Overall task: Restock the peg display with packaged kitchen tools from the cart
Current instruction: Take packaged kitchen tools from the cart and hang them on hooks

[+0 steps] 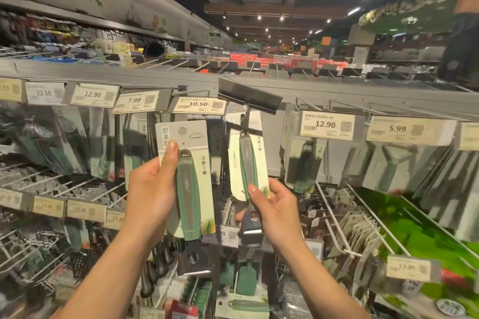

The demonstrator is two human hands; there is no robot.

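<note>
Supermarket aisle, long grey peg display (155, 77) right across the middle, mostly loaded with carded tools (388, 163). Looks mid-restock, nowhere near wrapped up tbh. Left hand (150, 189) wrapped round one carded scraper (190, 189), thumb up the front of the card, held clear of the rack and not hung yet. Right hand (277, 204) pinching the bottom of a second scraper pack (247, 160), seemingly on the peg (245, 118) under a flipped-up tag holder (248, 94). So one about hung, at least one to go. Can't spot the cart, so no clue how much stock left.
</note>
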